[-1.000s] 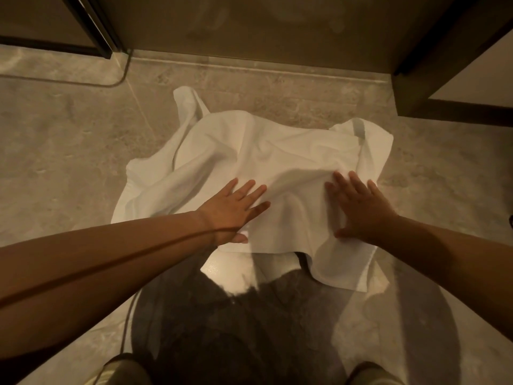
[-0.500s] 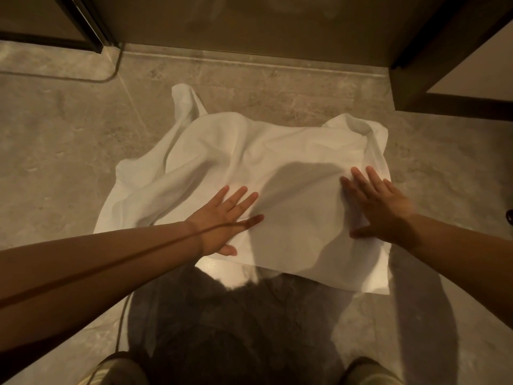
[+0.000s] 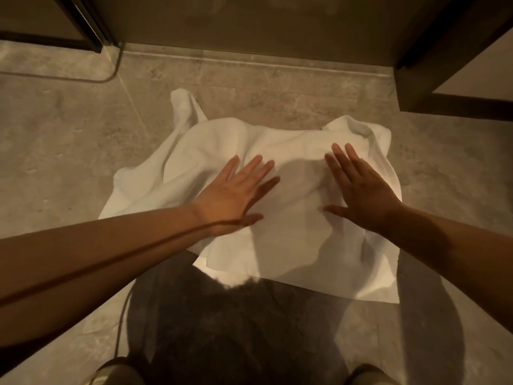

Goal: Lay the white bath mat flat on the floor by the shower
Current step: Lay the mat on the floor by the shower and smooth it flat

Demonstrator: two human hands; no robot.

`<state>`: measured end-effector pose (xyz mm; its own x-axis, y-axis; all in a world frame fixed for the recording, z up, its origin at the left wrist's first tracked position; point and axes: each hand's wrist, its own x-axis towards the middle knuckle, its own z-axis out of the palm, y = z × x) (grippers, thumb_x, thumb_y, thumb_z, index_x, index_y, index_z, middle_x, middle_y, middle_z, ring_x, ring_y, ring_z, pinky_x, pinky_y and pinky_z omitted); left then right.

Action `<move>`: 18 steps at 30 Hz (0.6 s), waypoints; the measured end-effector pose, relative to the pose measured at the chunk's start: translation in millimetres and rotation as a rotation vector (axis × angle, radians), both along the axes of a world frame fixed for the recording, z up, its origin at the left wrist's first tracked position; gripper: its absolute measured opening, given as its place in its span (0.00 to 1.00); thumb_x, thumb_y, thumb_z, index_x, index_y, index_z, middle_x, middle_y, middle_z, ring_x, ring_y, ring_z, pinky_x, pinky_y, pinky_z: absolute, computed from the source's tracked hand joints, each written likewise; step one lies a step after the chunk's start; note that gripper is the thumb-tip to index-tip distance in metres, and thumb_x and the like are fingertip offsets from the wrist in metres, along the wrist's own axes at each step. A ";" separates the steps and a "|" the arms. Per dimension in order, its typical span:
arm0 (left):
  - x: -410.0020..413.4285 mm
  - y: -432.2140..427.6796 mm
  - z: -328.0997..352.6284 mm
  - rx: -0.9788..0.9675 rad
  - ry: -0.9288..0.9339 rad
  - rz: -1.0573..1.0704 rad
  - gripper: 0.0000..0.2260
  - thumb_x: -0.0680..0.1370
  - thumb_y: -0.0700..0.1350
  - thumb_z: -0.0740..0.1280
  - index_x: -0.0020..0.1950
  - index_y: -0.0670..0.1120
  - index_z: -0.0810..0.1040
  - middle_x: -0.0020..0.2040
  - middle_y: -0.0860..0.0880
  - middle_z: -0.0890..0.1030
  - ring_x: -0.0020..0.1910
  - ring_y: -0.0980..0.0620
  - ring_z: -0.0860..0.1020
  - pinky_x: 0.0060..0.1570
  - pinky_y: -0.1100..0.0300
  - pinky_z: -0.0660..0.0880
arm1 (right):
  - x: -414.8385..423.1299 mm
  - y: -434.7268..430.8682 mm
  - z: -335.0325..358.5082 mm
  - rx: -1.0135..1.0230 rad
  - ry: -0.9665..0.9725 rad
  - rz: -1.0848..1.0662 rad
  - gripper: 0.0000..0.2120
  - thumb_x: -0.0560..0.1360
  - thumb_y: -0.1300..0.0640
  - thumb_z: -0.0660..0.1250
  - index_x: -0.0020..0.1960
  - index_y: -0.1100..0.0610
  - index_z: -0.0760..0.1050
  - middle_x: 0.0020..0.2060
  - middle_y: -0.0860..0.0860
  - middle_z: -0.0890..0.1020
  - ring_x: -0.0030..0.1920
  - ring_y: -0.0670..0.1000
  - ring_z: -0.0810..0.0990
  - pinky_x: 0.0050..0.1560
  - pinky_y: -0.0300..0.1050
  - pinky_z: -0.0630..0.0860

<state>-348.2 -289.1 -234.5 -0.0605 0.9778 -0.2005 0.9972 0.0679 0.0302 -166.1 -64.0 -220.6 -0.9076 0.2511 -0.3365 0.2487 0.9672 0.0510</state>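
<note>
The white bath mat [image 3: 288, 245] lies on the stone floor in front of the shower threshold. Its near half is fairly flat; its left side and far corners are still rumpled, with a fold sticking up at the far left and a curled corner at the far right. My left hand [image 3: 236, 193] presses flat on the mat's middle left, fingers spread. My right hand [image 3: 358, 190] rests flat on the middle right, fingers apart. Neither hand grips the cloth.
The shower threshold [image 3: 249, 59] runs across the far side, with a dark door frame [image 3: 88, 26] at the far left and a dark cabinet base [image 3: 455, 104] at the right. My shadow covers the floor near my feet [image 3: 116, 370].
Both hands have slid forward across the mat toward its far edge, and the right hand came in from the right border. The near edge lies flatter than before.
</note>
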 end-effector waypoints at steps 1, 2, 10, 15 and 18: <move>-5.5 10.1 4.0 0.032 0.017 0.044 0.34 0.78 0.60 0.55 0.76 0.49 0.41 0.77 0.44 0.42 0.75 0.44 0.38 0.70 0.43 0.37 | -10.0 0.4 0.5 -0.006 0.031 -0.006 0.49 0.70 0.37 0.65 0.76 0.60 0.42 0.76 0.60 0.46 0.76 0.60 0.44 0.73 0.58 0.54; -11.0 19.7 6.8 0.050 0.038 0.087 0.34 0.78 0.59 0.55 0.76 0.49 0.42 0.77 0.44 0.42 0.75 0.44 0.39 0.70 0.43 0.37 | -20.3 1.1 1.2 -0.008 0.054 -0.019 0.49 0.70 0.39 0.66 0.76 0.61 0.42 0.76 0.60 0.46 0.75 0.61 0.44 0.73 0.58 0.54; -56.2 49.8 0.1 -0.120 -0.031 0.323 0.36 0.77 0.60 0.57 0.76 0.48 0.42 0.77 0.44 0.50 0.75 0.45 0.47 0.71 0.45 0.46 | -57.5 14.3 -12.9 -0.121 0.138 -0.184 0.42 0.75 0.44 0.63 0.76 0.60 0.43 0.76 0.60 0.50 0.75 0.61 0.47 0.74 0.55 0.50; -55.7 38.0 -10.4 -0.061 -0.006 0.273 0.33 0.76 0.61 0.57 0.76 0.48 0.52 0.69 0.46 0.66 0.67 0.45 0.64 0.67 0.49 0.56 | -41.4 19.6 -29.7 -0.096 -0.001 -0.171 0.35 0.78 0.41 0.54 0.76 0.56 0.45 0.76 0.59 0.48 0.76 0.60 0.44 0.73 0.54 0.44; -49.6 29.7 -14.1 -0.017 0.017 0.232 0.31 0.76 0.61 0.58 0.75 0.48 0.57 0.67 0.45 0.68 0.64 0.44 0.67 0.62 0.50 0.59 | -33.1 15.2 -34.2 -0.057 -0.033 -0.143 0.34 0.78 0.40 0.51 0.76 0.56 0.45 0.76 0.60 0.47 0.76 0.60 0.44 0.73 0.54 0.43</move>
<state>-397.8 -259.4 -248.7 -0.2866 0.9340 -0.2134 0.9553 0.2956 0.0109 -199.1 -48.8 -254.7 -0.8520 0.3570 -0.3831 0.3836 0.9235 0.0075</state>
